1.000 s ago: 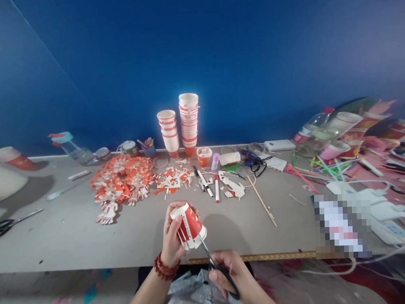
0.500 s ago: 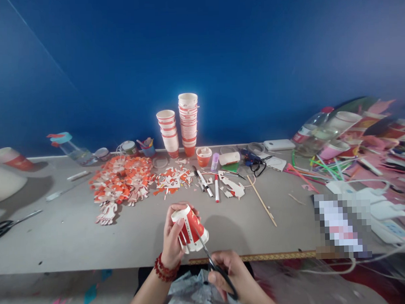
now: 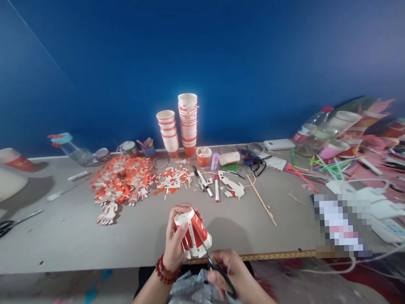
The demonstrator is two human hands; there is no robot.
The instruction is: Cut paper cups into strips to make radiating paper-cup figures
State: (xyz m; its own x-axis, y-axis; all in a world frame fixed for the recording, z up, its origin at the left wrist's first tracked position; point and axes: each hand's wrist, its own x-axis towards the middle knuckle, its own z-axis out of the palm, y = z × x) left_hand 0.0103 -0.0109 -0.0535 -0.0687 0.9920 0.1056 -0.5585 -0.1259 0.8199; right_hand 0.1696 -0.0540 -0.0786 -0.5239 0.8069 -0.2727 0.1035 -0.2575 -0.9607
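Note:
My left hand (image 3: 175,237) wraps round a red and white paper cup (image 3: 199,229), tilted with its base toward the upper left. Slits run up the cup's wall from the rim, and strips stand apart there. Fingers of my right hand (image 3: 231,273) are closed round the dark handles of a pair of scissors (image 3: 211,260). The scissors' blades lie along the cup's wall; whether they are parted is hard to make out. Both hands are at the near edge of the table, and some left fingers are hidden behind the cup.
Beyond my hands lie a heap of orange and white paper cutouts (image 3: 123,177), paper scraps (image 3: 173,178), a red marker (image 3: 216,188) and a wooden stick (image 3: 261,201). Two tall cup stacks (image 3: 188,121) stand by the blue wall. Another pair of scissors (image 3: 17,222) rests far left.
The cup and my left hand have shifted slightly right and down. My right hand with the scissors stays nearly in place, its blades still against the cup.

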